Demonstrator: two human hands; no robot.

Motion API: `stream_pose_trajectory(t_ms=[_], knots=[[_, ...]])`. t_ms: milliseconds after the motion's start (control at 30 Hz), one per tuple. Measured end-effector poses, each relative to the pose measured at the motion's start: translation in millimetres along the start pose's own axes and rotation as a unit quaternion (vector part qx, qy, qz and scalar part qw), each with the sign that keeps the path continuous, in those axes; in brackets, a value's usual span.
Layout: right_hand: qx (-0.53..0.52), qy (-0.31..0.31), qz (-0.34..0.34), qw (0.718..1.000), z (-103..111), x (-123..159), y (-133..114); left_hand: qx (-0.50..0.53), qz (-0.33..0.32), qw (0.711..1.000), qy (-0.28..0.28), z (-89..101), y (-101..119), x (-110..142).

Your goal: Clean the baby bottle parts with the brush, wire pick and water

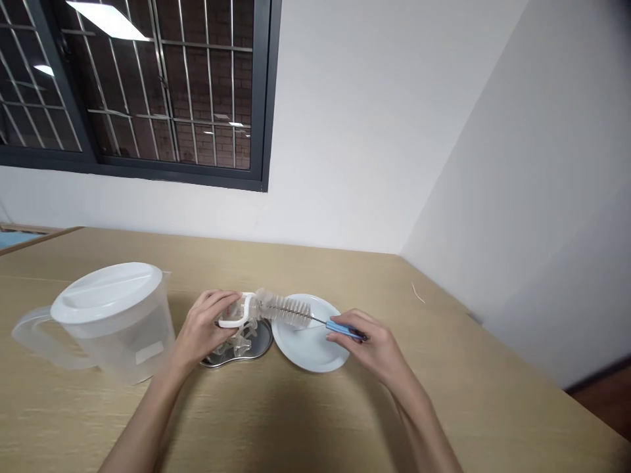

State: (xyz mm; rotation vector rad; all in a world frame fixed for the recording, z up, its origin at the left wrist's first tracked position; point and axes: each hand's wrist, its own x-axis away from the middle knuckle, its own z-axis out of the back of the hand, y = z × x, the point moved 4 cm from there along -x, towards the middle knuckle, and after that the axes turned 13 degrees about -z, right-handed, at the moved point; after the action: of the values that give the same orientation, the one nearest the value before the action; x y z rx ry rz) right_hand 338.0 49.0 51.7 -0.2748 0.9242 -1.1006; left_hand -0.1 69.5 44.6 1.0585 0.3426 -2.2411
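Note:
My left hand (pixel 204 328) is wrapped round a small clear bottle with a white handle (pixel 238 314), lying on its side above the tray. In my right hand (pixel 367 338) is the blue grip of a bottle brush (pixel 290 310). The brush's pale bristles point left, and their tip is at the bottle's mouth; how far inside it reaches, I cannot tell. Below the bottle, a kidney-shaped metal tray (pixel 265 341) holds several clear pieces (pixel 241 345). A white plate (pixel 315 355) lies under the brush, to the right of the tray, with a pale item partly hidden on it.
A translucent pitcher (pixel 128 341) with a white lid stands left of my left hand, its handle facing left. A thin white strip (pixel 418 293) lies on the wooden table (pixel 468 387) at the right. Behind the table are a wall and a barred window (pixel 167 85).

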Motion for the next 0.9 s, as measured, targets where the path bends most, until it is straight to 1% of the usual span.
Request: stream_pose_trajectory(t_ms=[67, 133, 233, 400, 500, 700, 800, 900], knots=[[-0.013, -0.044, -0.005, 0.999, 0, 0, 0, 0.007, 0.009, 1.0, 0.0, 1.4, -2, 1], [-0.019, -0.072, -0.009, 0.997, 1, 1, 0, 0.016, 0.013, 1.0, -0.002, 1.8, -4, 2], [-0.025, -0.087, -0.007, 0.996, 1, 2, -1, 0.018, 0.012, 1.0, -0.008, 0.0, -3, 2], [-0.018, -0.104, 0.001, 0.994, -5, 4, -8, -0.013, 0.029, 0.999, -0.02, -8.2, -5, 5], [-0.015, -0.104, 0.005, 0.994, -8, 4, -9, -0.023, 0.043, 0.999, -0.019, -12.0, -8, 7], [-0.013, -0.062, -0.017, 0.998, 0, 2, -6, -0.009, 0.053, 0.998, -0.016, -10.4, -13, 7], [-0.022, -0.056, -0.034, 0.998, 5, 1, -5, -0.003, 0.067, 0.998, -0.004, -8.9, -14, 7], [-0.029, -0.06, -0.041, 0.997, 5, 0, -5, 0.008, 0.063, 0.998, 0.003, -9.2, -13, 7]])
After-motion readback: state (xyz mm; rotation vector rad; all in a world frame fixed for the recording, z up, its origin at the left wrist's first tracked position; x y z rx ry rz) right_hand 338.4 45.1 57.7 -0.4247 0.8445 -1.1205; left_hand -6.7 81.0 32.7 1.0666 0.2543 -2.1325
